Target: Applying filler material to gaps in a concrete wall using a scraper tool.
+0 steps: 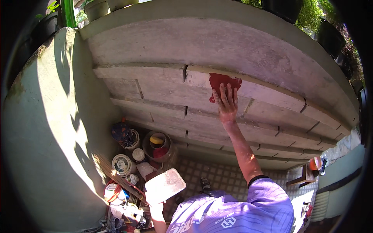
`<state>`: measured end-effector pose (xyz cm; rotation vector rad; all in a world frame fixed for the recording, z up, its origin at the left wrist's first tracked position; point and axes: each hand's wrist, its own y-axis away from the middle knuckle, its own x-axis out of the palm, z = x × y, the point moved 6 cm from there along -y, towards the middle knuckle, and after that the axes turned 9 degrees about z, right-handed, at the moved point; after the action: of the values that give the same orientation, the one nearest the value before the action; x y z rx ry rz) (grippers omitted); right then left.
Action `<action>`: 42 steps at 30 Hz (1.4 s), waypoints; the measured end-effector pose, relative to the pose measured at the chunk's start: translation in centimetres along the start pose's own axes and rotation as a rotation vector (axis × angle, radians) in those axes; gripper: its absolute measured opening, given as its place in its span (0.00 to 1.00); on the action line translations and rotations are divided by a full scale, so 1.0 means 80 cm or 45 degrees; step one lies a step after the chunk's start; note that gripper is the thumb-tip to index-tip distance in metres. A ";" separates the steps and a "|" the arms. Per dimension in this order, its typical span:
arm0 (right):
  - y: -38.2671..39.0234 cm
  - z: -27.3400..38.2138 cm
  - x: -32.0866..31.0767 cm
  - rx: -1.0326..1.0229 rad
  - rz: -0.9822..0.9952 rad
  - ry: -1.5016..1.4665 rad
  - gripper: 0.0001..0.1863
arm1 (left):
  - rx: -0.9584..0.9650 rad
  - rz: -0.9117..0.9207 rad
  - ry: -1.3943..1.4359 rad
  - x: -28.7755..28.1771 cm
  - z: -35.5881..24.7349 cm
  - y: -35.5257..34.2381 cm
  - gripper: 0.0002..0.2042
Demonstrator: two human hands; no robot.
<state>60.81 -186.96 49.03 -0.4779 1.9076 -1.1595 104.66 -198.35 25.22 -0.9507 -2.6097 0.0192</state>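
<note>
My right hand [226, 103] reaches up to the stepped wall, fingers stretched over a red flat putty spreader [223, 80]. The spreader lies against the face of the upper ledge, with whitish smears along its edge. A pale, whitish patch [197, 78] shows on the ledge just left of it. White residue marks my fingers. Low on the left, my left hand [154, 201] grips a white rectangular shallow tub [167, 185] by its near corner. Pale, smeared material shows on the tub's face; how much it holds, I cannot tell.
Paint buckets [122, 165], a clear round bin [165, 145] and sticks [107, 167] crowd the left corner. A green side wall [39, 136] borders them. Potted plants [97, 9] line the wall top. A wooden stool [305, 176] stands on the tiled floor [202, 169] at right.
</note>
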 end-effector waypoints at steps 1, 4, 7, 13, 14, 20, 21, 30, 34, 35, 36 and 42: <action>-0.005 -0.007 0.002 0.049 0.036 0.101 0.26 | -0.011 0.001 -0.003 -0.001 0.003 0.001 0.16; 0.035 -0.017 0.036 0.066 0.141 0.050 0.26 | -0.019 0.026 0.011 0.003 0.013 -0.002 0.16; 0.077 0.012 0.049 -0.031 0.250 0.037 0.29 | -0.030 0.022 0.011 0.002 0.018 0.000 0.16; -0.003 0.031 -0.018 0.116 -0.057 -0.008 0.29 | 0.005 -0.036 -0.230 0.004 0.006 0.000 0.16; -0.007 0.015 -0.005 0.216 -0.054 0.016 0.30 | 0.002 -0.026 -0.230 0.002 0.008 0.000 0.16; 0.035 0.092 0.103 0.162 0.356 -0.129 0.29 | -0.063 0.047 0.046 -0.005 0.030 -0.004 0.14; 0.038 0.105 0.107 0.156 0.417 -0.230 0.29 | -0.058 0.040 0.046 0.006 0.016 -0.007 0.13; -0.022 0.049 0.044 0.354 0.089 -0.061 0.31 | -0.136 0.084 0.089 0.012 -0.008 -0.001 0.15; 0.024 0.118 0.132 0.218 0.387 -0.253 0.30 | -0.034 0.110 -0.071 0.016 -0.007 -0.001 0.16; 0.040 0.137 0.148 0.179 0.495 -0.358 0.30 | -0.007 0.108 -0.114 0.017 -0.010 -0.004 0.16; 0.030 0.148 0.131 0.174 0.491 -0.375 0.30 | 0.023 0.094 -0.163 0.012 -0.016 -0.010 0.16; -0.056 0.095 0.015 0.110 0.027 -0.226 0.30 | 0.191 0.083 -0.418 0.016 -0.021 -0.016 0.17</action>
<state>65.81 -194.15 50.62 -0.4950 1.7001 -1.1415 103.55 -198.71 27.42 -1.0530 -2.8191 0.4145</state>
